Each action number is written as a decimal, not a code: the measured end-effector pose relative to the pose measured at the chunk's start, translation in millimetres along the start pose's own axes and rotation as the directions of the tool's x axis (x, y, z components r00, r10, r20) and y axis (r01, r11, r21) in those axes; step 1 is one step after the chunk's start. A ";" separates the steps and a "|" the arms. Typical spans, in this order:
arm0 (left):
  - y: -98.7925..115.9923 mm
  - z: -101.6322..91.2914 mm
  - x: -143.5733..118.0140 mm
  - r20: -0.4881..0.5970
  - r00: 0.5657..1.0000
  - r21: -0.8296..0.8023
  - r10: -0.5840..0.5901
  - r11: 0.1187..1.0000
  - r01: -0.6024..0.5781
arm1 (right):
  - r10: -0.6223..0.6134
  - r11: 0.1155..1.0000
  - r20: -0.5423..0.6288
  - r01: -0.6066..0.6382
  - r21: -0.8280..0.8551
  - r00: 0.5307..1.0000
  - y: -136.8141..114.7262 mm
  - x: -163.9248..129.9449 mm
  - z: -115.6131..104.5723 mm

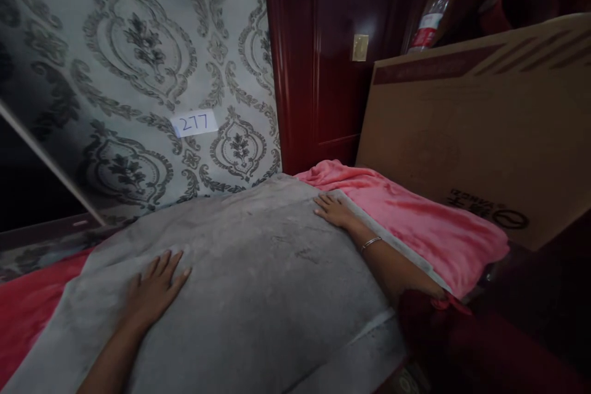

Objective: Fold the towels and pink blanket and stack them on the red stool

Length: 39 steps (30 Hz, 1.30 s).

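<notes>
A grey plush cloth (249, 271) lies spread out in front of me, mostly smooth with a few faint creases. On its left part rests my left hand (154, 289), palm down with the fingers spread. My right hand (335, 210) lies flat near the cloth's far right edge, fingers apart, with a bracelet on the wrist. Neither hand grips anything. Under the grey cloth, pink plush fabric (406, 209) shows along the right side, and a redder stretch of fabric (32, 301) shows at the left.
A large cardboard box (475, 129) stands at the right, with a plastic bottle (431, 15) at its back edge. Behind are a dark red wooden panel (337, 98) and patterned wallpaper (152, 86) bearing a paper label (194, 123) marked 277. A dark framed panel (37, 178) stands at the left.
</notes>
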State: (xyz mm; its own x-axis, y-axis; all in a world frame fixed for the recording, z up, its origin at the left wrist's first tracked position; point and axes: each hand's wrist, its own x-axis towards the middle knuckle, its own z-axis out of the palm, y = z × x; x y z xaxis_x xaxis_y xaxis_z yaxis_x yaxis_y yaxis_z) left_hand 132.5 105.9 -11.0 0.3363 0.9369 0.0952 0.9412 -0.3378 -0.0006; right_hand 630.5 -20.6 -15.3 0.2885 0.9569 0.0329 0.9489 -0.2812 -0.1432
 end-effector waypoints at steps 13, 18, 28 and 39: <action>14.6 -9.0 0.9 0.043 0.999 0.041 -0.027 0.999 0.025 | 0.175 0.977 0.014 -0.176 0.123 0.984 57.1 5.2 0.1; 23.5 -16.8 -3.1 0.059 0.998 0.022 0.003 1.000 -0.005 | 0.201 0.974 0.073 -0.207 0.092 0.977 47.3 -22.1 -22.8; 25.1 -21.2 -4.4 0.020 0.999 0.012 0.047 0.999 -0.047 | 0.086 0.996 0.014 -0.086 -0.034 0.996 11.9 -170.1 3.5; 61.4 -30.1 -129.0 0.142 0.911 0.027 0.388 0.918 -0.395 | 0.060 0.997 -0.069 -0.063 -0.042 0.996 28.2 -167.4 25.6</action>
State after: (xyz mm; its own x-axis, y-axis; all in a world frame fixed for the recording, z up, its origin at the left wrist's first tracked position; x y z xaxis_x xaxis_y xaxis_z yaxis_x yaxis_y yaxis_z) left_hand 146.0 -38.4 6.7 0.6759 0.7349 -0.0552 0.7320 -0.6781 -0.0654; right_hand 605.7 -186.9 -50.1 0.3533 0.9310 0.0921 0.9333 -0.3439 -0.1036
